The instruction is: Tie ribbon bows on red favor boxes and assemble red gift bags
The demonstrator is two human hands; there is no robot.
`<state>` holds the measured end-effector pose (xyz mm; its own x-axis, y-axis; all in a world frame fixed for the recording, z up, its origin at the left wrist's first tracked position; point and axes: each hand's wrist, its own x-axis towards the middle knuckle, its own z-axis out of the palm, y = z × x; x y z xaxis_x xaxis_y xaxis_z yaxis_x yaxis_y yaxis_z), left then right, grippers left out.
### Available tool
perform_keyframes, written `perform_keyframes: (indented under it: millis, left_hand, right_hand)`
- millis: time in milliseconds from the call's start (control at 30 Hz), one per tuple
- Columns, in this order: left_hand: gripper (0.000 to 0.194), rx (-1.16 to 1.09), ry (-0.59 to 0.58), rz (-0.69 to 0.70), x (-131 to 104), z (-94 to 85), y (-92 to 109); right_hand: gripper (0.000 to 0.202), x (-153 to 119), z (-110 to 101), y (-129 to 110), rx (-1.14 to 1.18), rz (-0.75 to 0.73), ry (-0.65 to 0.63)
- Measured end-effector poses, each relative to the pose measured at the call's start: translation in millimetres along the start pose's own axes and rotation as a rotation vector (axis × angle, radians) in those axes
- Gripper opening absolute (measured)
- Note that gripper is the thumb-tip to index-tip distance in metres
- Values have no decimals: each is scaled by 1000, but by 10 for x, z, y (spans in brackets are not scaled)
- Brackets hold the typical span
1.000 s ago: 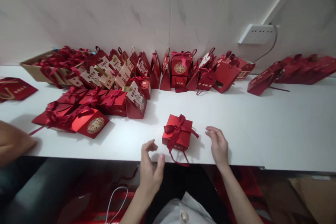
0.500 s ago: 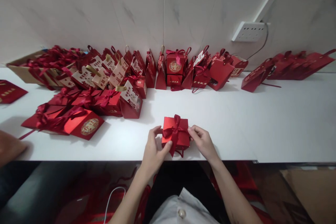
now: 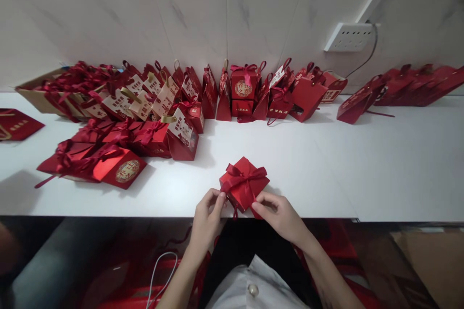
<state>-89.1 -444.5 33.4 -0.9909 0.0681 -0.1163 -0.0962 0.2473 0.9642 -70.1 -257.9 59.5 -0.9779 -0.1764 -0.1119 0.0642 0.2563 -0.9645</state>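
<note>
- Red box sits near the worktop front edge, between the left hand and right hand, probably for easy reach; one corner points toward that edge.
- Its ribbon is tied in a bow on the lid, seemingly held on both sides for an even pull.
- Left hand is nearly closed, thumb and forefinger pinching ribbon beside the left corner.
- Right hand is likewise drawn together, pinching a ribbon tail near the front corner, other fingers curled.
- Other boxes stand along the wall, perhaps set back for elbow room.
</note>
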Motion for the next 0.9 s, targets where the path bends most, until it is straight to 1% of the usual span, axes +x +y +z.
perform_keyframes:
  millis: [67,100,133,167,200,233,267,300,333,400,433,500,567,700,767,833,900]
  left_hand:
    - [29,29,47,107,54,-35,1]
    - [25,46,99,170,92,-54,6]
    - [21,54,158,226,141,-75,19]
    - [20,52,207,264,198,-95,43]
    - [22,45,229,283,264,-113,79]
    - [25,41,214,286,333,-125,126]
    - [27,51,163,281,403,-131,180]
    - [28,75,96,275,468,-129,236]
    - [28,112,27,269,525,-120,289]
    - [24,193,-79,262,598,-90,369]
    - [21,224,-107,262,611,-74,391]
    - [20,250,-127,246,593,-54,398]
    - [22,244,-125,202,528,-54,377]
    - [26,229,-109,117,357,-54,344]
    - [25,239,-67,116,287,-19,341]
    - [23,233,8,131,235,39,332]
    - [22,194,71,134,196,103,308]
  right_hand:
    - [25,-36,-32,-3,-59,19,-95]
    - [26,-43,-70,6,-79,35,-137]
    - [29,-38,-119,20,-88,52,-144]
    - [34,-21,-175,38,-89,68,-97]
    - [38,12,-233,58,-88,77,-1]
    - [41,58,-286,76,-89,75,128]
    - [41,116,-328,90,-93,68,258]
    - [40,180,-355,98,-99,59,352]
    - [37,244,-365,99,-111,49,395]
    - [30,349,-341,83,-142,16,379]
    - [27,379,-313,69,-159,-4,363]
    - [21,382,-249,40,-198,-61,374]
    - [18,322,-198,23,-212,-111,421]
    - [17,128,-162,39,-192,-124,464]
    - [18,47,-156,55,-186,-112,483]
    - [21,-9,-146,65,-172,-98,492]
    - [25,-36,-139,70,-106,-60,466]
